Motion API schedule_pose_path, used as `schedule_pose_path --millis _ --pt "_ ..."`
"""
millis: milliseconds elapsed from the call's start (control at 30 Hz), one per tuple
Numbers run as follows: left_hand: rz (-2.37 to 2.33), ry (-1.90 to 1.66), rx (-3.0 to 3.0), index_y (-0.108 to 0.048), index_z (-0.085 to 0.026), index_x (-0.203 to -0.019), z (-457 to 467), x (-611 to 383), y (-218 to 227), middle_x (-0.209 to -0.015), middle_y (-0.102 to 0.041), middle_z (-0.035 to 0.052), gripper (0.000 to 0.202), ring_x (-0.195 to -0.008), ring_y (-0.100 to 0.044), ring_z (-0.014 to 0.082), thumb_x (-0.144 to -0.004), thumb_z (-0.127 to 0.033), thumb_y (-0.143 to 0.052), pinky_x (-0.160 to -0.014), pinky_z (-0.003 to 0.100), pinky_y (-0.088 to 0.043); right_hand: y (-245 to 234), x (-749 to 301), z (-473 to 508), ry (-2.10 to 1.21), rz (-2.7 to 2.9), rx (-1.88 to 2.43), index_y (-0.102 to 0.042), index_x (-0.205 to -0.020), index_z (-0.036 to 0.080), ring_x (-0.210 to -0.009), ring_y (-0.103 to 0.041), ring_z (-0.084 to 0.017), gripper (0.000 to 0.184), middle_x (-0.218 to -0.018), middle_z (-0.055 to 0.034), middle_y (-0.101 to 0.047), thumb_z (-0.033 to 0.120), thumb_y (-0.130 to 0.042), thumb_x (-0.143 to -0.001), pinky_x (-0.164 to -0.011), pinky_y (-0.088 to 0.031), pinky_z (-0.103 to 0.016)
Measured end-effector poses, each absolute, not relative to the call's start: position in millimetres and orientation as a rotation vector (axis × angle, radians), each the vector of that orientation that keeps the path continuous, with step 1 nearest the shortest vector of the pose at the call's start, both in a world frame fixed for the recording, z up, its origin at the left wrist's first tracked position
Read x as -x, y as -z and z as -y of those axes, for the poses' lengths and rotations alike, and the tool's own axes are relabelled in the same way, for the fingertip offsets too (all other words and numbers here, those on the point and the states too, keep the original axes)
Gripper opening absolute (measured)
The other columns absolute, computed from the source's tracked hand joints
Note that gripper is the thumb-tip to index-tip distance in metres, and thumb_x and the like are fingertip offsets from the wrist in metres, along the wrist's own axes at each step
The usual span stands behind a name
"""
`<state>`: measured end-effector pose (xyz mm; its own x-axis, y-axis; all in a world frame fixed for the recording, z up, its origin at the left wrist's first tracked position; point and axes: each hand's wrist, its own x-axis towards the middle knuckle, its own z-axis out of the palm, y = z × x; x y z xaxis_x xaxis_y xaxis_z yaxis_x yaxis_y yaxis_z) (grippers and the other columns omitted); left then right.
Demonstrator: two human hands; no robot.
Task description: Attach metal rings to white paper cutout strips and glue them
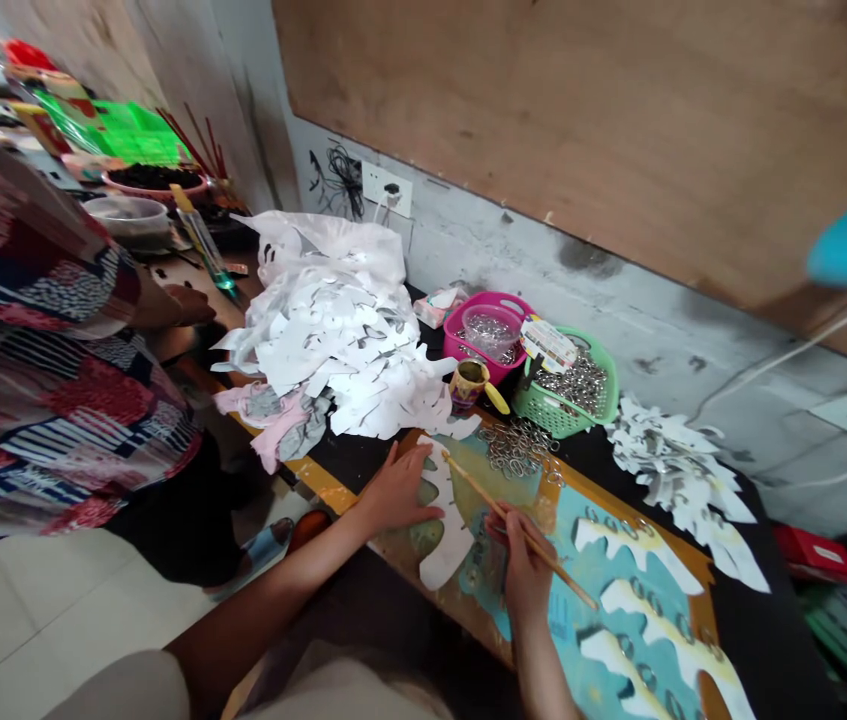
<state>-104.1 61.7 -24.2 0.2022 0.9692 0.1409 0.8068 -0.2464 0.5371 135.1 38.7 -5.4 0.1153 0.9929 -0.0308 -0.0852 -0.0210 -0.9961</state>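
Observation:
A white, wavy-edged cut-out piece (447, 550) lies on the work board in front of me. My left hand (397, 490) rests at its left edge with the fingers spread. My right hand (528, 562) grips a thin wooden stick (483, 492), whose far tip touches or hovers just over the upper end of the piece. Several similar cut-outs (670, 560) with metal rings on them lie on the blue sheet (565, 650) to the right. Loose metal rings (517, 447) are heaped beyond my right hand, beside a small cup (468, 388) with a yellow handle.
A big pile of white cut-outs (340, 340) spills from a plastic bag. Pink (483, 345) and green (569, 415) baskets of metal parts stand against the wall. More cut-outs (682, 480) are stacked at right. At left stands another person (55, 330), near a bottle (202, 240).

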Motion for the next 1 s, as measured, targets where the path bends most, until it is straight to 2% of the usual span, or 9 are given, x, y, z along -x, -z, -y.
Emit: schedule_pose_path --millis 167,300,400,533,667,800,900,1000 --pt "-1.683 -0.623 -2.133 -0.023 -0.018 -0.147 -62 103 21 -0.148 -0.044 0.0221 0.104 -0.140 -0.039 0.0352 -0.069 -0.062 -0.074 -0.118 0.062 -0.014 9 -134 -26 -0.973 1.433 1.216 -0.078 -0.098 0.021 -0.088 -0.070 -0.025 0.022 -0.097 -0.0090 -0.075 0.036 -0.069 -0.084 -0.082 -0.058 -0.042" --pt "-1.688 -0.630 -2.133 -0.023 -0.020 -0.147 -61 103 22 -0.148 -0.045 0.0208 0.103 -0.140 -0.041 0.0333 -0.069 -0.060 -0.076 -0.119 0.060 -0.013 7 -135 -11 -0.838 1.504 1.245 -0.079 -0.096 0.025 -0.093 -0.070 -0.024 0.018 -0.100 -0.0068 -0.076 0.033 -0.069 -0.084 -0.091 -0.056 -0.043" --pt "-1.688 -0.620 -2.138 -0.022 -0.020 -0.148 -61 103 20 -0.148 -0.044 0.0212 0.104 -0.140 -0.040 0.0333 -0.069 -0.061 -0.075 -0.119 0.060 -0.013 3 -137 -3 -0.757 1.565 1.253 -0.079 -0.099 0.025 -0.095 -0.071 -0.024 0.018 -0.102 -0.0064 -0.076 0.030 -0.070 -0.084 -0.091 -0.057 -0.041" --pt "-1.688 -0.547 -2.155 -0.025 -0.016 -0.148 -61 101 12 -0.150 -0.041 0.0242 0.117 -0.141 -0.038 0.0381 -0.058 -0.072 -0.076 -0.118 0.063 -0.012 0 -143 5 -0.631 1.798 1.202 -0.074 -0.113 0.026 -0.100 -0.071 -0.023 0.027 -0.111 -0.0064 -0.074 0.023 -0.065 -0.087 -0.093 -0.059 -0.040" --pt "-1.688 -0.486 -2.186 -0.025 -0.016 -0.150 -53 96 -1 -0.154 -0.034 0.0239 0.122 -0.143 -0.032 0.0394 -0.057 -0.080 -0.070 -0.118 0.065 -0.010 -3 -146 7 -0.586 1.998 1.102 -0.072 -0.111 0.025 -0.104 -0.070 -0.021 0.026 -0.116 -0.0068 -0.072 0.020 -0.058 -0.090 -0.092 -0.059 -0.037" --pt "-1.747 -0.497 -2.191 -0.023 -0.017 -0.151 -33 83 -10 -0.156 -0.032 0.0213 0.115 -0.145 -0.029 0.0382 -0.063 -0.074 -0.071 -0.119 0.064 -0.008 -12 -145 5 -0.575 2.070 1.075 -0.072 -0.111 0.024 -0.105 -0.068 -0.021 0.025 -0.116 -0.0092 -0.069 0.020 -0.056 -0.092 -0.093 -0.058 -0.037" --pt "-1.797 -0.522 -2.171 -0.029 -0.019 -0.148 -14 74 -12 -0.152 -0.042 0.0173 0.101 -0.141 -0.038 0.0350 -0.069 -0.062 -0.074 -0.120 0.057 -0.016 -19 -144 2 -0.538 2.065 1.063 -0.072 -0.110 0.023 -0.102 -0.068 -0.021 0.023 -0.119 -0.0114 -0.066 0.024 -0.060 -0.091 -0.090 -0.059 -0.036" --pt "-1.800 -0.516 -2.173 -0.038 -0.020 -0.144 -1 70 -9 -0.148 -0.048 0.0141 0.091 -0.134 -0.045 0.0341 -0.070 -0.057 -0.076 -0.112 0.051 -0.033 -22 -142 -2 -0.510 2.067 1.057 -0.069 -0.115 0.022 -0.102 -0.069 -0.021 0.026 -0.116 -0.0104 -0.068 0.021 -0.056 -0.092 -0.090 -0.058 -0.035"
